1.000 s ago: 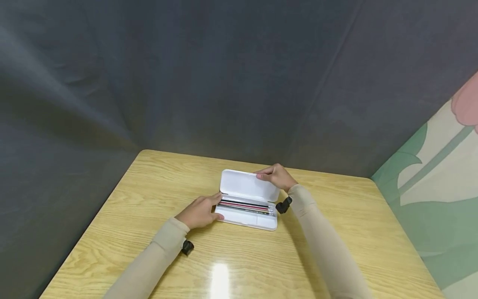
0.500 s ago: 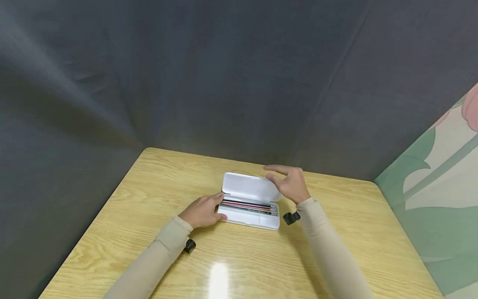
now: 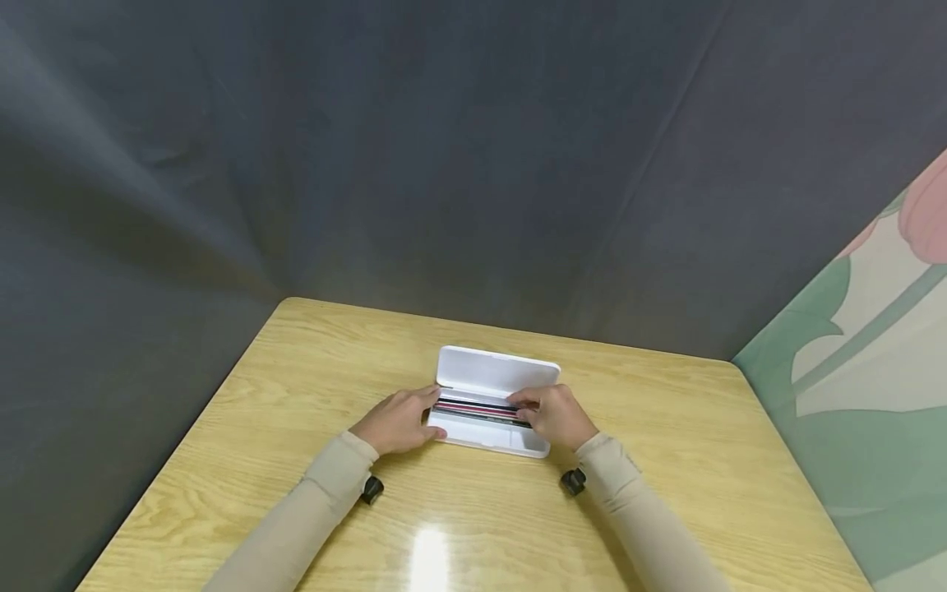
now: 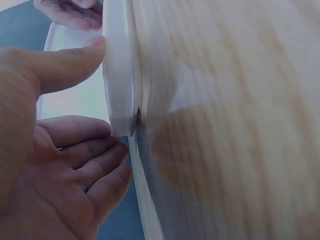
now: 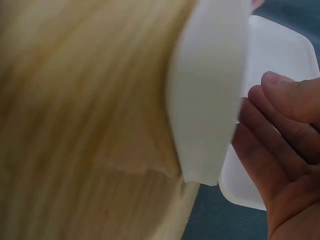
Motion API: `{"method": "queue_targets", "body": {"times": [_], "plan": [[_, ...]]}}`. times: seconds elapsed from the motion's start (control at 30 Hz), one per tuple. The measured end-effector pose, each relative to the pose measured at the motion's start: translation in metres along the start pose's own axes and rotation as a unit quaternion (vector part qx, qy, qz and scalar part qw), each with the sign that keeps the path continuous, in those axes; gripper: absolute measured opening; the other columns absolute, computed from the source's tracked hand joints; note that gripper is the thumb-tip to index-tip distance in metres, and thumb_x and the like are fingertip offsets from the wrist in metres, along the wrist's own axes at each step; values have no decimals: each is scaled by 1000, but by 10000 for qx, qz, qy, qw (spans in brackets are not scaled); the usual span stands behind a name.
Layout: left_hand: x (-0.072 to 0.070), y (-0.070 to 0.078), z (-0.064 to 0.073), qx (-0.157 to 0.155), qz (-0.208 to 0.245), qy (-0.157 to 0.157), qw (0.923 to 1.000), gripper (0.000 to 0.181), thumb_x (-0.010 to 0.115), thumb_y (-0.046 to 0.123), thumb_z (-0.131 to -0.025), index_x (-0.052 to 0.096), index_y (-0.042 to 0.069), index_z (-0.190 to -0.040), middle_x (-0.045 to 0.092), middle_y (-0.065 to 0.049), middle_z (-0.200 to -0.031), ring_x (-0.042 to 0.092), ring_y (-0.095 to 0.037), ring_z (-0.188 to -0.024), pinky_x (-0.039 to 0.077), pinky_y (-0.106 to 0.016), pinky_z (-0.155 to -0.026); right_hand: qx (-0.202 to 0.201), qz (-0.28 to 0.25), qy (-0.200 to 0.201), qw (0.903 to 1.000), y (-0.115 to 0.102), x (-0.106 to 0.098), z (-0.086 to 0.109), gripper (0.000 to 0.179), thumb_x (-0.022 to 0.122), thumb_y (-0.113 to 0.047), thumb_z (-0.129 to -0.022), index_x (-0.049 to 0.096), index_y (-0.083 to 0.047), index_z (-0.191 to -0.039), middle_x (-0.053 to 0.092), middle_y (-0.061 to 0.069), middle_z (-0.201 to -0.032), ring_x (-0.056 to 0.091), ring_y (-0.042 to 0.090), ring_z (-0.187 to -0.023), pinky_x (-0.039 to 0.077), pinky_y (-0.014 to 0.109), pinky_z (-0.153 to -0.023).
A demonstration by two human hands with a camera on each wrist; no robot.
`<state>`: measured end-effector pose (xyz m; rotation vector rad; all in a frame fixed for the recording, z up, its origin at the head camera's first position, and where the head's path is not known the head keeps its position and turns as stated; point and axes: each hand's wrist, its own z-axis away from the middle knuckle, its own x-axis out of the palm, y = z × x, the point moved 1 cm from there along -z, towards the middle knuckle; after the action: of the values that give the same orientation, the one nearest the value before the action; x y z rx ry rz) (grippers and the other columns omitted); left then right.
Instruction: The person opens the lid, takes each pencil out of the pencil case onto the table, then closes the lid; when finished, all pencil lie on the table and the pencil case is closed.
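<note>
A white pencil case (image 3: 473, 433) lies on the table with its lid (image 3: 481, 370) raised at the back. Several pencils (image 3: 473, 406), black and red among them, lie side by side in the case. My left hand (image 3: 397, 421) holds the case's left end, thumb at the front corner and fingers at the rear one. Over the right end of the pencils is my right hand (image 3: 556, 417), thumb and forefinger apart, covering the eraser ends. In the right wrist view, the case's front wall (image 5: 207, 95) stands beside the right hand's fingers (image 5: 265, 142).
The wooden table (image 3: 333, 345) has rounded back corners and a bright glare spot near the front. A dark curtain (image 3: 444, 164) hangs behind and to the left. At the right is a wall cloth (image 3: 873, 370) with a flower pattern.
My right hand has let go of the lid and come down and forward to the right end of the pencils. The lid stays raised. My left hand keeps its hold on the case.
</note>
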<state>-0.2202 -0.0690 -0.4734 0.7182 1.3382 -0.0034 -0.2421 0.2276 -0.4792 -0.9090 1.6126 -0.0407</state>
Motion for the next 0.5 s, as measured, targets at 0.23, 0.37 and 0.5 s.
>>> {"method": "queue_targets", "body": {"times": [0.23,0.37,0.5], "plan": [[2,-1,0,-5,90,50,9999,80,73,49,-91,45,5,-152,43,-10,-160,46,-34,-145,43,-48,-119,110,4,-233,9997,5,7,3,24,80,-3,-85,82,-19,-102,80,-4,-98,74,10,-91,62,27,-76],[2,-2,0,27,77,70,9999,81,73,49,-91,45,4,-152,43,-11,-160,46,-34,-145,43,-48,-119,236,-94,-394,9989,7,8,2,28,80,-1,-83,82,-18,-105,80,-3,-100,74,10,-93,63,30,-79],[3,-3,0,42,93,66,9999,80,73,49,-90,46,4,-151,44,-11,-159,47,-34,-145,43,-47,-119,168,-44,-613,9980,8,10,1,28,79,2,-84,82,-18,-104,80,-3,-99,71,6,-89,61,24,-76]]}}
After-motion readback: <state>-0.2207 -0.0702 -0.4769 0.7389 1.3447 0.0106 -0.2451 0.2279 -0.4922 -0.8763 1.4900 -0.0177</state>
